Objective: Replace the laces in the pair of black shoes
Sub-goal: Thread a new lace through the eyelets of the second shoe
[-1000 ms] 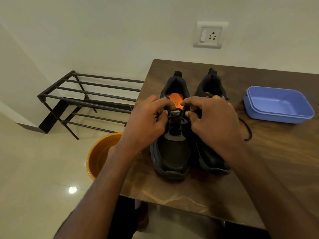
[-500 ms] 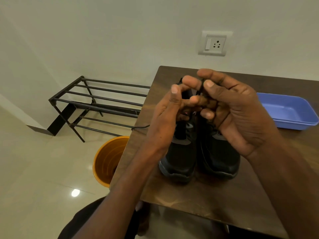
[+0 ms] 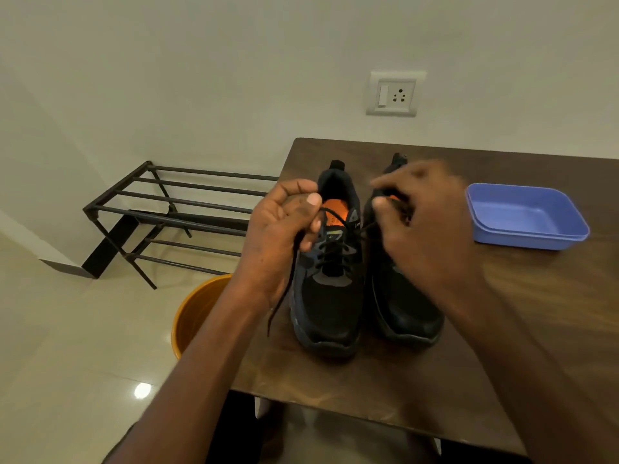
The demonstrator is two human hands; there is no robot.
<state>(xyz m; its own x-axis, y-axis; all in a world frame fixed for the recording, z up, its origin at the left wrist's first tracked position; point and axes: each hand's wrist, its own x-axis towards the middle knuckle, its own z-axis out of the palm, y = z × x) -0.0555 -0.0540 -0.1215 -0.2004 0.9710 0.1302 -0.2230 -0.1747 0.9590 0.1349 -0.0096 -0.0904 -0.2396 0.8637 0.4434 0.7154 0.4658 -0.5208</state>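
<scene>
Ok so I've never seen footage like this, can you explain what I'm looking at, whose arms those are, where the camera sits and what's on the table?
There is no machine here. The camera is worn on a person's head and looks forward and down, so the two bare arms are that person's own.

On the dark wooden table stands a pair of black lace-up shoes with orange insoles: the left shoe and the right shoe. Beside them lies a shallow blue plastic tray.

The left hand grips one end of the left shoe's thin black lace, whose tail hangs down. The right hand is blurred and seems to pinch the lace's other end.

On the floor stand an orange bucket and a black metal rack.
</scene>
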